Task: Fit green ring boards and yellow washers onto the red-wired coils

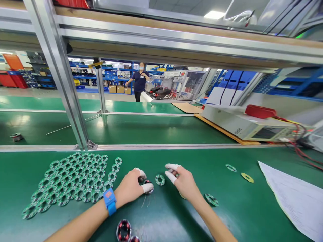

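Observation:
My left hand (132, 186), with white finger cots and a blue wrist strap (109, 201), is closed on a small round copper-wound stator (148, 188). Thin loose wires hang from it toward the bench. Just to its right a green ring-shaped circuit board (159, 179) lies flat. Beyond that ring, my right hand (183, 181) hovers with thumb and fingers apart, also in white finger cots, and nothing shows between them. Near the front edge of the view sit more wound stators (123, 230). Part of a ring under my right hand is hidden.
Many green ring boards (73, 178) lie in rows at left. Right of my hands are a small stack of rings (211, 199), a yellow ring (247, 177) and paper sheets (295, 198). A metal post (60, 77) and a grey instrument (227, 121) stand behind. A person (140, 80) stands far off.

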### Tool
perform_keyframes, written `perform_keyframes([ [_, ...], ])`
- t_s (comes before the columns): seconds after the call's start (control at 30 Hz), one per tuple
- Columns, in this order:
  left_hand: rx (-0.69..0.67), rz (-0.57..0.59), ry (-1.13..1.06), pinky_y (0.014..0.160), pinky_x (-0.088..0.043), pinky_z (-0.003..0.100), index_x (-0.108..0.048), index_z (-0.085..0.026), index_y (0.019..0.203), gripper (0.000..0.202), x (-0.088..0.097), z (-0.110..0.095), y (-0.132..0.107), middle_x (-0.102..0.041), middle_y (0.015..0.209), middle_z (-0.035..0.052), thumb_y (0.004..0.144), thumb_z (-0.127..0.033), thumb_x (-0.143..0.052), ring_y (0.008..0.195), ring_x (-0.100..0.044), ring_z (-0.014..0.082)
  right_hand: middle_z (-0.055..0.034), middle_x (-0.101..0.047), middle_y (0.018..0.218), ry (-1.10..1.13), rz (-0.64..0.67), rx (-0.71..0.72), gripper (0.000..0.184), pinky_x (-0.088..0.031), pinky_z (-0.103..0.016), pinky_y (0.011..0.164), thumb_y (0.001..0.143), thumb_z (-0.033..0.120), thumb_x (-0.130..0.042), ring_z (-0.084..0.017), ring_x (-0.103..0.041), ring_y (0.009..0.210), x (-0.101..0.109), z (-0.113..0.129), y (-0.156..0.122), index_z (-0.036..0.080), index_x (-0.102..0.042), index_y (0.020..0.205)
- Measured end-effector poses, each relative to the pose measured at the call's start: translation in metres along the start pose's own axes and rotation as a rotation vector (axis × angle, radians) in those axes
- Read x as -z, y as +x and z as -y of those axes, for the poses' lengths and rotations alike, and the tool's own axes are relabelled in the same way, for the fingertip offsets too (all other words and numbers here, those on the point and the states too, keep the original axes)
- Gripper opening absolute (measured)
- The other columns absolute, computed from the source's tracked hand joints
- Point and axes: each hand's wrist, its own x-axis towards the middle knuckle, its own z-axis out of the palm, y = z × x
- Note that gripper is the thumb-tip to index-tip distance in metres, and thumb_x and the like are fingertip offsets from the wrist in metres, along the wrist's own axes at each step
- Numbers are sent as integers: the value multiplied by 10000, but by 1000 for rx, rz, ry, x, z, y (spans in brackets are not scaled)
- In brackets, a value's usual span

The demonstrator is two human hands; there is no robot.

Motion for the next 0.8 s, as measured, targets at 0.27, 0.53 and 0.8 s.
perform_keyframes([
  [0.27, -31, 96, -43, 625, -382, 238, -662, -161, 845, 305, 11, -3, -2, -612, 784, 15, 669, -410, -655, 711, -524, 157, -125, -635, 1026, -486, 239, 149, 375, -448, -374, 842, 684, 260, -702, -269, -574, 960, -6, 5, -11, 166, -661, 1045],
  [0.53, -95, 55, 96, 775, -404, 299, -667, -189, 919, 481, 6, -1, -5, -600, 898, 52, 548, -480, -766, 879, -514, 221, -80, -650, 853, -443, 116, 177, 237, -461, -340, 719, 747, 326, -587, -240, -582, 792, -2, 13, -10, 192, -699, 907],
  [0.8, -138, 2, 331, 774, -364, 329, -655, -185, 775, 449, -7, 3, -6, -581, 819, 46, 555, -564, -753, 821, -499, 224, -43, -638, 759, 24, 201, 229, 211, -469, -310, 644, 742, 294, -541, -189, -556, 674, -16, 36, -23, 188, -679, 862],
])
